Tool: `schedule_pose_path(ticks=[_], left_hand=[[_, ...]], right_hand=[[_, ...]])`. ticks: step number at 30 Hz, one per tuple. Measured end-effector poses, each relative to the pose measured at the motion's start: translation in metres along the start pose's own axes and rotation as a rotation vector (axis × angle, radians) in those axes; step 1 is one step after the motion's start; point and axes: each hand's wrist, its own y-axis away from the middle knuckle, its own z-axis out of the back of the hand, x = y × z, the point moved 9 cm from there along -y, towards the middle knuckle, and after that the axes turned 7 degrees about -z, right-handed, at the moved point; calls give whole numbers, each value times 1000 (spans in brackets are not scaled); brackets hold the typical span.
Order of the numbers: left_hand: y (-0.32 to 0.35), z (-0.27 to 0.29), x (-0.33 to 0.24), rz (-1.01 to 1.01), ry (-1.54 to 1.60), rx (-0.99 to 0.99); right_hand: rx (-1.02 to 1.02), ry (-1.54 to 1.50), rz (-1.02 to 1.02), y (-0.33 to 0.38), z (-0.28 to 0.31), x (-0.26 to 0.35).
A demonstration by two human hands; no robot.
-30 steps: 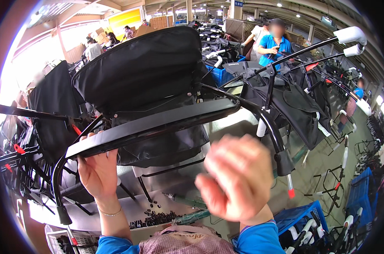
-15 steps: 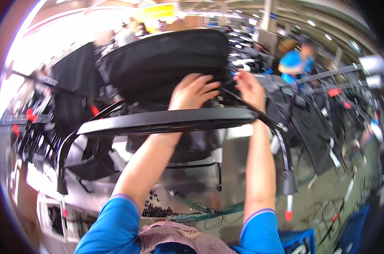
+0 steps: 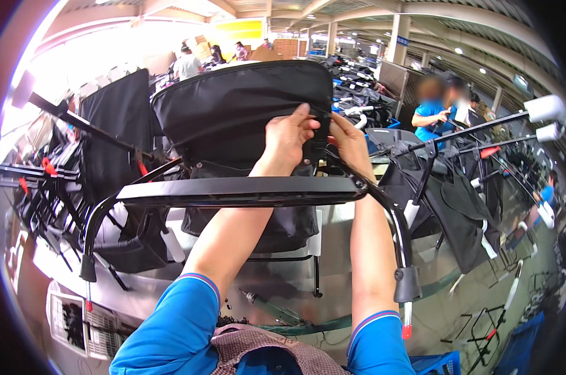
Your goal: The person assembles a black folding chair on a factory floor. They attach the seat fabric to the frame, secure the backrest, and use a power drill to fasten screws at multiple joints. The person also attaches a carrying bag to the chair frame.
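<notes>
Wide factory hall, long roof beams and ceiling lamps overhead, rows of black folding frames with fabric on both sides. Grey tabletop (image 3: 139,294) below, carrying the work. Black fabric seat (image 3: 239,109) raised in the middle of the view, mounted on a black tubular frame (image 3: 233,190) with a flat crossbar in front of the forearms. Left hand (image 3: 286,140) up on the right edge of the fabric seat, fingers (image 3: 302,119) curled and pinched shut on the cloth beside a black strap (image 3: 317,140). Right hand (image 3: 352,140) just beside it, touching the same strap from the other side, fingers closed on it as far as can be told; fingertips partly hidden behind the strap. Both forearms reaching upward under the crossbar, blue sleeves (image 3: 170,325) at the lower edge.

Containers: white wire basket (image 3: 77,322) at the lower left edge of the tabletop, dark parts inside, too small to tell apart. Blue plastic crate (image 3: 436,362) at the lower right, contents not visible. Small dark pile of loose bits (image 3: 233,320) on the tabletop near the chest, and a green-handled tool (image 3: 277,310) lying beside it. Further back on the right, a person in a blue shirt (image 3: 430,115) at another frame.
</notes>
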Motion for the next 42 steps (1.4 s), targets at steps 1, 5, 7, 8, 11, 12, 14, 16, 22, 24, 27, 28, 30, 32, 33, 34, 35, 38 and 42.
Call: schedule_pose_path(ticks=[1, 5, 7, 8, 11, 12, 14, 16, 22, 24, 27, 28, 30, 32, 33, 34, 35, 38, 42], left_hand=[[-2, -2, 2, 10, 29, 1], [-8, -3, 3, 48, 57, 33], [-9, -1, 2, 75, 75, 28], [-12, 1, 3, 83, 106, 21], [-19, 3, 5, 109, 178, -25], [-21, 8, 5, 108, 190, -18], [-27, 24, 3, 101, 210, -10], [-21, 19, -1, 60, 127, 56], [1, 11, -32, -199, -369, 188], [0, 3, -30, -253, -325, 202], [-4, 11, -29, -305, -383, 60], [-2, 9, -30, -358, -406, 69], [-2, 6, -23, -373, -322, 46], [1, 2, -20, -413, -282, 9], [5, 0, -21, -422, -265, -41], [8, -2, -24, -432, -248, -91], [5, 2, -21, -457, -330, -137], [-4, 1, -29, -554, -499, -197], [8, -14, -31, -475, -292, -28]], right_hand=[[-4, 23, 2, 0, 0, 1], [17, -63, -9, 5, -9, 7], [51, -188, 5, 10, -19, 15], [58, -216, -12, 9, -22, 12], [49, -281, -34, 2, -25, -3], [78, -270, -9, 3, -34, -1], [66, -281, -51, 2, -45, -6], [61, -233, -55, 3, -43, -8], [-15, -100, -102, -14, -29, -23], [-21, 12, -59, -26, -14, -23], [-67, -7, 6, -30, -19, -20], [-120, 3, 24, -26, -20, -17], [-160, -41, 77, -24, -20, -15], [-221, 123, 168, -23, -17, -2], [-254, 198, 214, -22, -17, 3], [-259, 190, 222, -25, -17, 2], [-264, 181, 229, -28, -19, 1], [-320, 224, 295, -36, -28, 24], [-347, 264, 368, -42, -19, 29]])
